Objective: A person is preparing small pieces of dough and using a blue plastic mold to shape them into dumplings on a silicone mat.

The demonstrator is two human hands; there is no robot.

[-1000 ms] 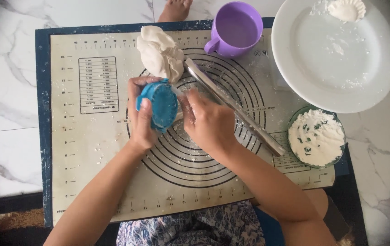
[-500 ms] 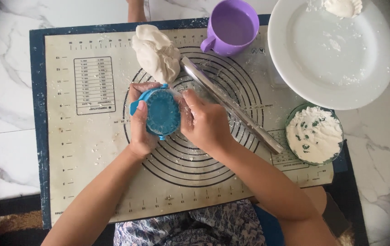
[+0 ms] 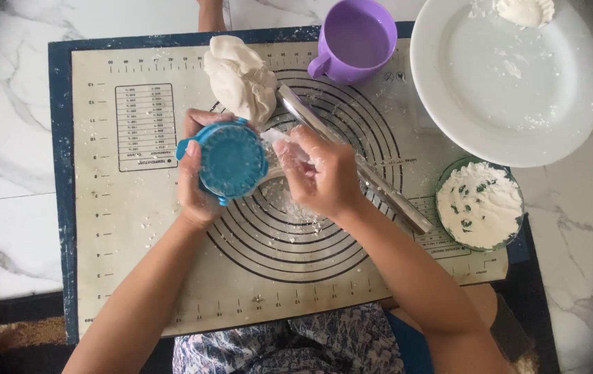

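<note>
We saw the left hand (image 3: 196, 176) wrapped around a round blue dumpling mould (image 3: 230, 159), fingers curled over its top edge and thumb side beneath, the mould held just above the pastry mat (image 3: 137, 228). The mould sat at about 9 o'clock of the mat's printed ring pattern, touching the right hand (image 3: 320, 173) at its 3 o'clock edge. The right hand was partly closed, fingertips (image 3: 284, 149) pinching a thin, floury scrap of dough (image 3: 275, 138) at the mould's rim; we could not tell how firm that pinch was.

A lump of white dough (image 3: 241, 77) lay at 12 o'clock of the mould, just beside it. A metal rolling pin (image 3: 386, 197) ran diagonally under the right hand, from 11 to 4 o'clock across the rings. A purple mug (image 3: 355, 41) stood at 1 o'clock. A white plate (image 3: 511, 90) carried one shaped dumpling (image 3: 525, 10) at its far rim. A glass bowl (image 3: 480, 206) of white filling with green flecks sat at 3 o'clock.
</note>
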